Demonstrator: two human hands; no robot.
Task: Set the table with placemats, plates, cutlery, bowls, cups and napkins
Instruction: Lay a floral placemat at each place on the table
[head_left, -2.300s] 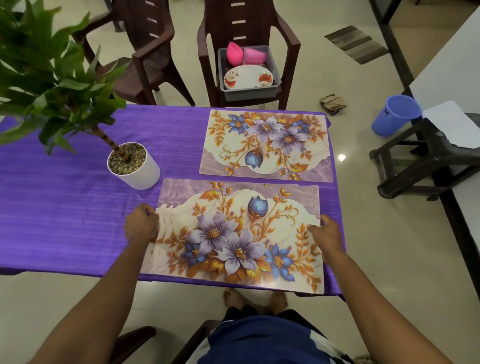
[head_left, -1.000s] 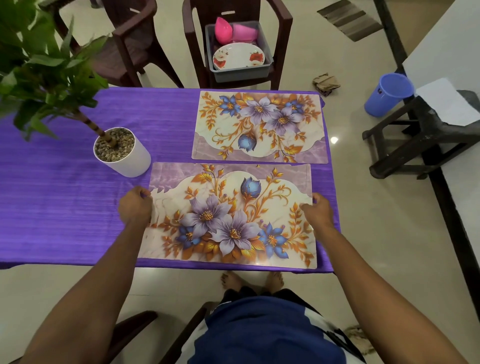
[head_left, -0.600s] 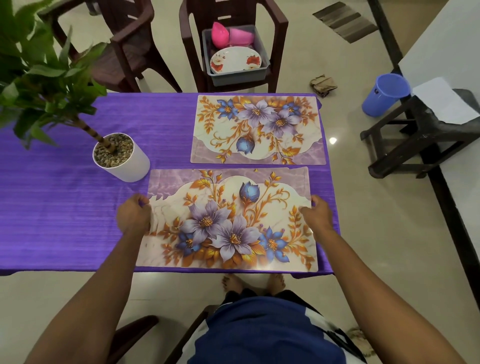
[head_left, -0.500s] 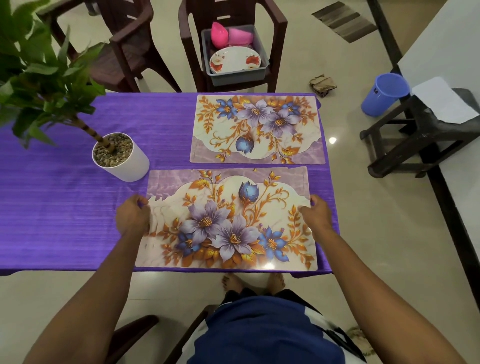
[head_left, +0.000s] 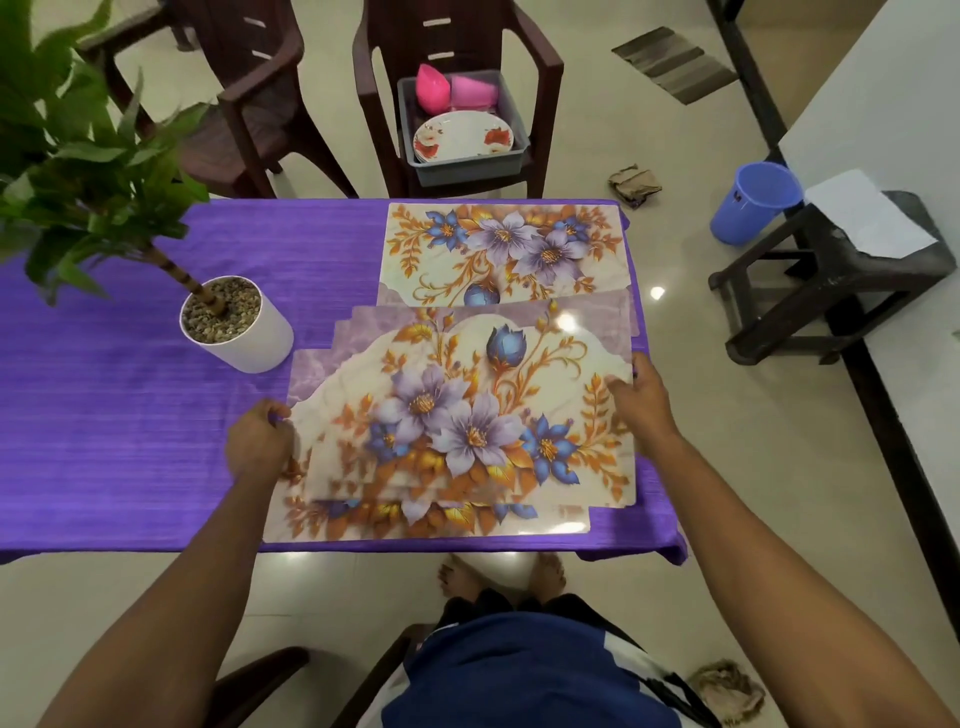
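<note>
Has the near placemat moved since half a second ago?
Yes. The near placemat is blurred in both hands and has shifted away from the person: its far edge now overlaps the far placemat, where a purple gap showed before.

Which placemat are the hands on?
The near placemat, blurred, gripped by left hand and right hand; the far placemat lies untouched.
</note>
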